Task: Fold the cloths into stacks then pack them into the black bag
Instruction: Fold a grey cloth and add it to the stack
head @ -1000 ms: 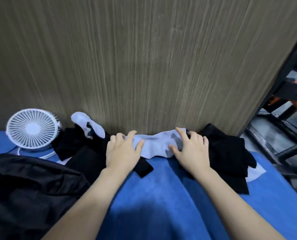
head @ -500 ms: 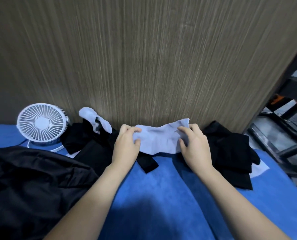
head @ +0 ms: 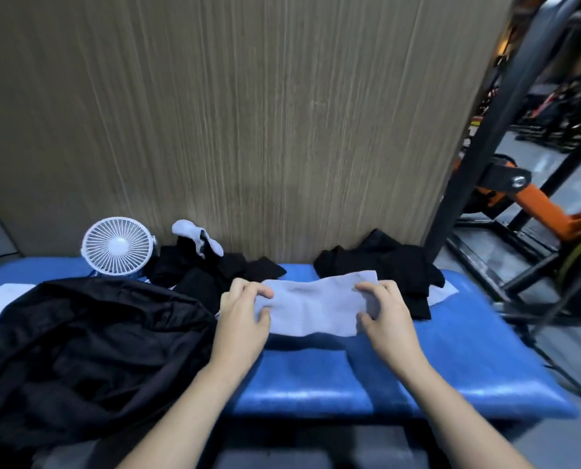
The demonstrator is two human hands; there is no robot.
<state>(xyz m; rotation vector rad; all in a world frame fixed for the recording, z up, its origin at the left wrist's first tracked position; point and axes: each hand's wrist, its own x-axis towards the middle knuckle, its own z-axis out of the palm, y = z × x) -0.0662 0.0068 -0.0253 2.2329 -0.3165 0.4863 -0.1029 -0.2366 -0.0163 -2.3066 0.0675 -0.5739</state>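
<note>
Gripping pale cloth (head: 311, 308): left hand (head: 243, 321), right hand (head: 385, 319).

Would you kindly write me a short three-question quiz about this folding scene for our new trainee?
1. True or false: both hands grip the pale cloth.
2. Which object stands at the far left of the bench, by the wooden panel? A) a kettle B) a white fan C) a lamp
3. Fill in: the black bag lies to the person's ____ side.

Key
1. True: the left hand and right hand pinch its two ends above the blue bench.
2. B, the white fan.
3. Left: the black bag is there.
</note>
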